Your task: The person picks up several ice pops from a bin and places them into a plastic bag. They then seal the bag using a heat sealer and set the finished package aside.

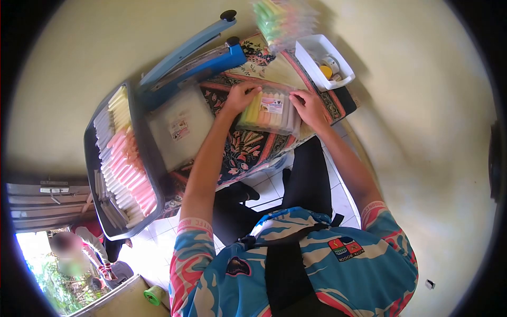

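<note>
A clear plastic pack of pastel-coloured sticks (268,113), with a printed label on it, lies on the patterned tablecloth in front of me. My left hand (243,98) pinches its upper left corner. At the upper right corner, my right hand (309,108) has its fingers closed on the plastic edge. Yellow, orange, pink and greyish sticks line up side by side inside. Left of my left hand lies a stack of flat clear plastic bags (182,127) with a printed label. Just beyond it stands a blue impulse sealer (195,66), its long arm raised.
A dark tub (132,158) full of loose pastel sticks stands at the left. A white container (346,76) with small items sits at the back right, beside filled packs (282,24). Another person (97,248) is at the lower left, near a green bin (154,296).
</note>
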The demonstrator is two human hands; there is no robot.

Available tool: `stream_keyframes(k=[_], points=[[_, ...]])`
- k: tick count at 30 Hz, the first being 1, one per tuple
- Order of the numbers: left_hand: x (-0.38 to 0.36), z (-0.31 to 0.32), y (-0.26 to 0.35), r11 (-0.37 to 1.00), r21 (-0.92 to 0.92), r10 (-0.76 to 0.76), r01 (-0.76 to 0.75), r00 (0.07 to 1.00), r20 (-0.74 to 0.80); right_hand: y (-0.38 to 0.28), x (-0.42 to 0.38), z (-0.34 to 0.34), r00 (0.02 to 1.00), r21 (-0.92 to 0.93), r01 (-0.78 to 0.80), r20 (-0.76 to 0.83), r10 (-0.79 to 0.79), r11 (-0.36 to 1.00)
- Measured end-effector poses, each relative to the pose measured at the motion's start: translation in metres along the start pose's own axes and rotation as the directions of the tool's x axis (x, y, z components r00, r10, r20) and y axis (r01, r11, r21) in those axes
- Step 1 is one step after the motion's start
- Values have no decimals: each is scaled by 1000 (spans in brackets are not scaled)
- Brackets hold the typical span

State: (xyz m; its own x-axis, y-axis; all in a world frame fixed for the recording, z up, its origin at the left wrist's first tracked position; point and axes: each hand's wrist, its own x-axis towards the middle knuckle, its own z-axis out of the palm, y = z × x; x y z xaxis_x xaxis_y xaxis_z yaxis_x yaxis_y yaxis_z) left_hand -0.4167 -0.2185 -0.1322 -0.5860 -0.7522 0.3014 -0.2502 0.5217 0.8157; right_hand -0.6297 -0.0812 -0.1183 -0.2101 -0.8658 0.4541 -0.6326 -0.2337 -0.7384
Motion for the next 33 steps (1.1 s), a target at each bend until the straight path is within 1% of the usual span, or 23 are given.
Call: stream_keyframes(k=[3,6,9,12,15,18,21,24,27,30,33], points=[[-3,2,-2,1000,-20,3,-4,1000,-25,1,-1,2,999,2,-52,-15,52,999],[-4,6,-2,999,-40,9,-12,998,-60,3,-2,5,999,8,-12,-49,13,1000],[-6,8,-1,1000,-26,-1,-2,994,-107,5,-2,6,999,-10,13,-37,-14,1000],[-7,10,3,999,10,32,-31,987,-156,3,-1,5,999,-45,37,-32,-39,998],[-8,9,8,1000,-20,-14,11,987,-157,7,-1,5,1000,-12,28,-12,-29,1000],[-7,9,8,1000,-8,-2,0,987,-158,9,-1,6,999,-7,31,-13,-31,999],[-7,9,9,1000,-26,-3,-1,988,-151,7,-2,5,998,-32,59,-37,-60,998],[-6,8,10,997,-70,19,-28,993,-118,3,-3,5,999,0,24,-27,-24,1000],[-2,6,5,998,45,47,-47,999,13,2,-1,7,997,18,80,-7,-79,997],[0,8,-5,995,52,78,-81,995,57,7,-4,8,995,-64,100,37,-98,993],[-2,9,-7,988,132,74,-80,996,49,13,-5,11,994,-96,103,31,-101,990]])
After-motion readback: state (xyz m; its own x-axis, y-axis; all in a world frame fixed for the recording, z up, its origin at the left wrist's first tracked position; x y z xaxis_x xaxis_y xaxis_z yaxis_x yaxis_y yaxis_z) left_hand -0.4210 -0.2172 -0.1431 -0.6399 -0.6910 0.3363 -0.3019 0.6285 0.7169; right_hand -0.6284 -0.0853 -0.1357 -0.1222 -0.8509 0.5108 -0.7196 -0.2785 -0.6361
